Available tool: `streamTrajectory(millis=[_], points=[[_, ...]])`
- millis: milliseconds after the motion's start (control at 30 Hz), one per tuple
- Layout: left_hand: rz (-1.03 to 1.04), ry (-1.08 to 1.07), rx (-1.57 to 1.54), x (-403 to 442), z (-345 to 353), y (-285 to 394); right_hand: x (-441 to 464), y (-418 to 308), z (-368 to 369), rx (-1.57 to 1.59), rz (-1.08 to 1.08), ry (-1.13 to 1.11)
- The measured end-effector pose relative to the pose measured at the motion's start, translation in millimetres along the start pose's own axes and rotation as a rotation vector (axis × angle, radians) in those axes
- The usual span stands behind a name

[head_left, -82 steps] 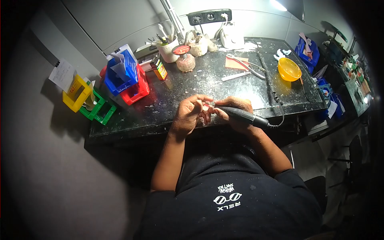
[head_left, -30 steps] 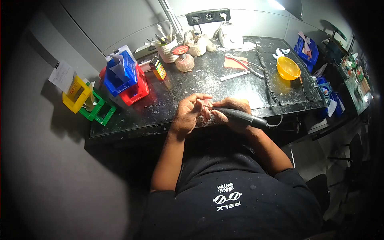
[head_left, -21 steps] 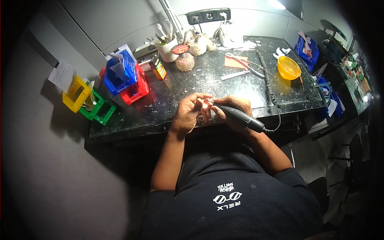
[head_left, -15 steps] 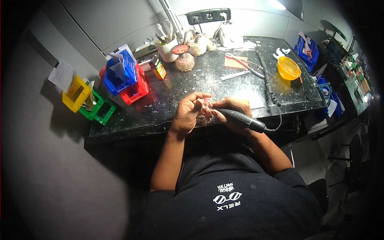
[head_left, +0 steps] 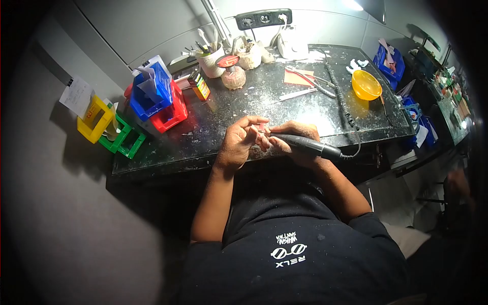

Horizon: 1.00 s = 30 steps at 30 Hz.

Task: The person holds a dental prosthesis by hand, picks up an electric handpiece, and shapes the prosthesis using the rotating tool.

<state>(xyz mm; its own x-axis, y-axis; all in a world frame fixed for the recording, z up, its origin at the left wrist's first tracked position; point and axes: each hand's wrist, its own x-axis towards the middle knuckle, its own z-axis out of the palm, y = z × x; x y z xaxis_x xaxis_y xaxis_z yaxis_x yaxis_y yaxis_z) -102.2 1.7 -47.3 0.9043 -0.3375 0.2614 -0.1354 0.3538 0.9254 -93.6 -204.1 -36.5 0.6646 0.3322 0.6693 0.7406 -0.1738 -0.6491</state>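
Note:
Near the front edge of the dark bench, my left hand (head_left: 237, 145) pinches a small pink piece (head_left: 262, 127), possibly part of a denture; the fingers cover most of it. My right hand (head_left: 301, 133) is wrapped round a black rotary handpiece (head_left: 300, 144), whose tip points left at the pink piece. Whether the tip touches it cannot be made out. From the handpiece's rear end, a coiled black cord (head_left: 341, 101) runs up across the bench. Pale dust clings to both hands.
Blue (head_left: 152, 94), red (head_left: 173, 114), yellow (head_left: 91, 127) and green bins (head_left: 131, 145) stand left. A tool cup (head_left: 211, 63), a red-topped jar (head_left: 234, 76) and a small box (head_left: 200, 86) sit behind. An orange bowl (head_left: 366, 85) rests right. Another person's leg (head_left: 406, 238) shows lower right.
Another person has come into view at the lower right. My hands keep nearly the same hold, with the handpiece's rear end shifted slightly right and up.

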Motion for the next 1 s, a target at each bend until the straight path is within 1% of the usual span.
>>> streamTrajectory(millis=[33,100,133,167,233,300,367,433,633,733,867,933,1000], points=[[-0.022,-0.002,-0.006,-0.1,-0.4,0.2,-0.2,0.9,1.0,0.0,0.001,-0.001],[-0.025,-0.015,-0.009,0.5,-2.0,-0.7,-0.9,4.6,5.1,-0.006,0.056,0.076],[-0.03,-0.029,-0.012,0.5,-2.4,-0.8,-0.9,6.2,6.8,0.0,0.026,0.086],[-0.03,-0.029,-0.012,0.2,-1.3,-1.4,-1.0,6.4,6.8,0.0,0.026,0.086],[0.026,0.039,0.014,0.2,4.7,-0.6,-1.1,5.8,5.1,0.024,-0.022,0.041],[0.015,0.03,0.019,0.1,4.2,0.3,-0.5,2.0,1.7,0.016,-0.005,0.015],[0.003,0.023,0.023,-0.5,2.1,1.2,-0.5,0.5,1.9,0.008,0.046,0.053],[-0.039,-0.011,0.034,0.1,-1.7,1.4,0.2,3.5,4.3,-0.034,0.016,0.086],[0.012,0.027,0.016,0.0,4.0,-0.6,0.1,-1.7,2.5,-0.006,0.026,0.025],[0.026,0.003,0.056,0.1,4.4,3.1,0.2,3.5,4.0,-0.019,0.046,0.088],[-0.028,-0.016,0.035,-0.7,-1.9,-0.7,-0.5,2.6,4.7,-0.014,0.063,0.071],[-0.027,-0.015,0.013,-1.2,-0.9,-0.9,0.5,-1.6,0.8,-0.001,0.04,-0.003],[-0.008,-0.02,0.02,-0.2,-0.4,-1.0,-0.4,1.7,2.5,-0.008,0.055,0.034]])
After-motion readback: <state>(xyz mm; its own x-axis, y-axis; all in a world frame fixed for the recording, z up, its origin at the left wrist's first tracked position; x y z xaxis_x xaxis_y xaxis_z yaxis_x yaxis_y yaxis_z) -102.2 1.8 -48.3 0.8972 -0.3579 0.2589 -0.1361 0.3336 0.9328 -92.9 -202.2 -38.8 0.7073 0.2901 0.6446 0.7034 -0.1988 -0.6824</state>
